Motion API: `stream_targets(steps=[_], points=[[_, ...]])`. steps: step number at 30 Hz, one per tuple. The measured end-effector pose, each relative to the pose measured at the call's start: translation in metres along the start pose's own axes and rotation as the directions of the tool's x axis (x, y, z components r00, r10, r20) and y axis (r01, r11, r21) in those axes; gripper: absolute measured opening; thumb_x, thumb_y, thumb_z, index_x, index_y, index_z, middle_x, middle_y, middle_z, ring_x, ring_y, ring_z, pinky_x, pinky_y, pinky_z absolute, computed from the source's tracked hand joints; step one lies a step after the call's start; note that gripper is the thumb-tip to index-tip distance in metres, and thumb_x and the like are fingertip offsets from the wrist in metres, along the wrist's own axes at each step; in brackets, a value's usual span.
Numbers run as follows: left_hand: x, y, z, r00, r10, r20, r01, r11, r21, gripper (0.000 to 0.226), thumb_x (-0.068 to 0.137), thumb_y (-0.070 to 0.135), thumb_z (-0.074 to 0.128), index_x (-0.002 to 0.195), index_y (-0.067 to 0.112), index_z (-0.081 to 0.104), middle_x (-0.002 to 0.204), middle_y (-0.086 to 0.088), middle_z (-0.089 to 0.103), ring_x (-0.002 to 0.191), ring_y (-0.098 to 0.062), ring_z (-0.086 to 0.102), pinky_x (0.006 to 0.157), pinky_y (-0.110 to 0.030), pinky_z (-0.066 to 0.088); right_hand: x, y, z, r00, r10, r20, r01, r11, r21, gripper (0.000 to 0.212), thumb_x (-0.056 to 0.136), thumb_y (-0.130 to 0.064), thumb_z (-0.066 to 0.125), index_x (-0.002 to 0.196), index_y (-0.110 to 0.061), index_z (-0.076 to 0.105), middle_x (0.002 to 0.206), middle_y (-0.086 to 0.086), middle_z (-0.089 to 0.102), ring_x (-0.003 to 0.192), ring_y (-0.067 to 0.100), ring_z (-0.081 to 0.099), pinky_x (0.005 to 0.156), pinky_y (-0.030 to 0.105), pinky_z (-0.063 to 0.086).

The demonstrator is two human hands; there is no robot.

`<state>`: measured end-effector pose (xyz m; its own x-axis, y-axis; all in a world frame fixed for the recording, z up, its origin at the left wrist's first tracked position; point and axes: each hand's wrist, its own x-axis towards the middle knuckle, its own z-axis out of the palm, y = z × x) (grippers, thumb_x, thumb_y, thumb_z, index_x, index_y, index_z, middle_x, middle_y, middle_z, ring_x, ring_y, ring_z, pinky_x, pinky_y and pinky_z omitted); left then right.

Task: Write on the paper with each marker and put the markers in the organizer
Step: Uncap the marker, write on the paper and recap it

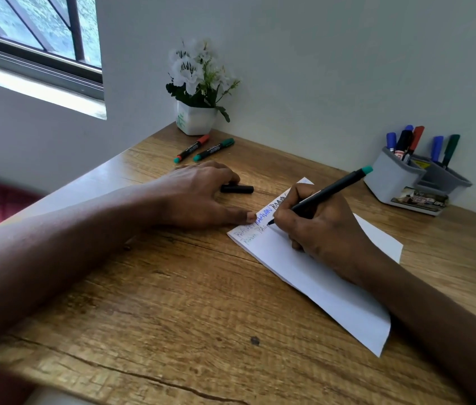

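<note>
Mid-word here. Gripping the black marker (327, 190) in the right hand (327, 229), fingers curled tight round the barrel, nib down on the second line near the left end of the paper (333, 287). Pinning that edge with the thumb of the left hand (198, 194) so nothing slides. Other fingers loose and flat on the desk (172, 302), holding nothing, just touching the loose cap (238, 188), probably to keep it handy. Plenty of blank sheet to the right for more lines. Got two capped markers (193, 148) waiting far left by the flower pot (194, 118). Looks like an open run to the organizer (394, 182) at far right against the wall, though already crowded with markers.
</note>
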<state>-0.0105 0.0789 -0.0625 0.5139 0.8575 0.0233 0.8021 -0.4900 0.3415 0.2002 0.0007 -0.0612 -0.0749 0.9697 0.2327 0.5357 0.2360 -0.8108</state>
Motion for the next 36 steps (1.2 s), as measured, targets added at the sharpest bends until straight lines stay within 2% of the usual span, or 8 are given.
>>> stream_targets(steps=[3, 9, 19, 22, 27, 30, 36], points=[[0.0006, -0.0002, 0.0006, 1.0, -0.006, 0.002, 0.006, 1.0, -0.003, 0.094, 0.075, 0.083, 0.054, 0.153, 0.034, 0.036, 0.162, 0.006, 0.031, 0.141, -0.018, 0.039, 0.108, -0.038, 0.04, 0.0005, 0.0007, 0.0002, 0.999, 0.033, -0.011, -0.033, 0.998, 0.051, 0.015, 0.088, -0.008, 0.071, 0.085, 0.005, 0.063, 0.055, 0.006, 0.059, 0.046, 0.012, 0.053, 0.043, 0.019, 0.043], [0.0013, 0.0002, 0.0006, 1.0, -0.008, 0.007, 0.008, 1.0, -0.006, 0.094, 0.075, 0.083, 0.054, 0.153, 0.035, 0.036, 0.162, 0.006, 0.031, 0.14, -0.018, 0.04, 0.106, -0.038, 0.041, 0.0002, -0.0008, 0.0007, 1.0, -0.013, 0.002, 0.013, 0.999, -0.038, 0.015, 0.085, -0.012, 0.073, 0.08, -0.001, 0.064, 0.056, 0.003, 0.062, 0.048, 0.012, 0.058, 0.049, 0.022, 0.048], [0.0005, 0.0005, -0.0004, 1.0, -0.005, 0.009, 0.005, 1.0, -0.015, 0.091, 0.077, 0.08, 0.056, 0.153, 0.034, 0.036, 0.162, 0.006, 0.032, 0.14, -0.018, 0.04, 0.108, -0.039, 0.042, 0.0, 0.001, 0.0015, 1.0, 0.001, -0.027, -0.002, 1.0, -0.005, 0.01, 0.086, -0.011, 0.074, 0.082, -0.003, 0.068, 0.057, 0.002, 0.063, 0.048, 0.01, 0.057, 0.047, 0.019, 0.045], [0.0003, 0.0009, -0.0007, 1.0, -0.005, 0.015, 0.006, 1.0, -0.015, 0.091, 0.077, 0.08, 0.055, 0.153, 0.034, 0.036, 0.162, 0.006, 0.032, 0.141, -0.019, 0.04, 0.109, -0.04, 0.042, 0.0004, 0.0023, 0.0014, 0.997, 0.013, -0.07, -0.014, 1.0, -0.006, 0.014, 0.086, -0.014, 0.074, 0.079, -0.004, 0.067, 0.059, 0.004, 0.062, 0.049, 0.01, 0.056, 0.05, 0.025, 0.048], [0.0001, 0.0004, -0.0012, 1.0, -0.011, 0.019, 0.011, 1.0, -0.014, 0.092, 0.076, 0.081, 0.055, 0.153, 0.035, 0.035, 0.162, 0.006, 0.032, 0.141, -0.019, 0.04, 0.109, -0.04, 0.042, 0.0017, 0.0029, 0.0014, 0.998, -0.016, -0.059, 0.01, 0.996, -0.087, 0.016, 0.084, -0.02, 0.076, 0.073, -0.013, 0.066, 0.064, 0.005, 0.065, 0.054, 0.012, 0.057, 0.056, 0.036, 0.052], [-0.0006, 0.0009, -0.0015, 1.0, -0.01, 0.01, 0.01, 1.0, -0.01, 0.092, 0.076, 0.082, 0.054, 0.153, 0.035, 0.035, 0.162, 0.006, 0.032, 0.141, -0.019, 0.04, 0.109, -0.04, 0.041, 0.0011, 0.0028, 0.0009, 0.999, -0.002, -0.046, 0.0, 0.999, -0.047, 0.012, 0.085, -0.015, 0.075, 0.081, -0.006, 0.068, 0.061, 0.004, 0.065, 0.051, 0.011, 0.059, 0.054, 0.03, 0.053], [0.0006, 0.0002, -0.0007, 1.0, -0.015, 0.018, 0.015, 1.0, -0.002, 0.093, 0.075, 0.083, 0.053, 0.153, 0.036, 0.034, 0.163, 0.006, 0.03, 0.142, -0.019, 0.038, 0.108, -0.039, 0.04, 0.0014, 0.0026, -0.0003, 0.997, 0.034, -0.063, -0.033, 0.999, 0.013, 0.017, 0.088, -0.012, 0.072, 0.081, 0.002, 0.064, 0.053, 0.001, 0.059, 0.046, 0.012, 0.055, 0.045, 0.02, 0.044]])
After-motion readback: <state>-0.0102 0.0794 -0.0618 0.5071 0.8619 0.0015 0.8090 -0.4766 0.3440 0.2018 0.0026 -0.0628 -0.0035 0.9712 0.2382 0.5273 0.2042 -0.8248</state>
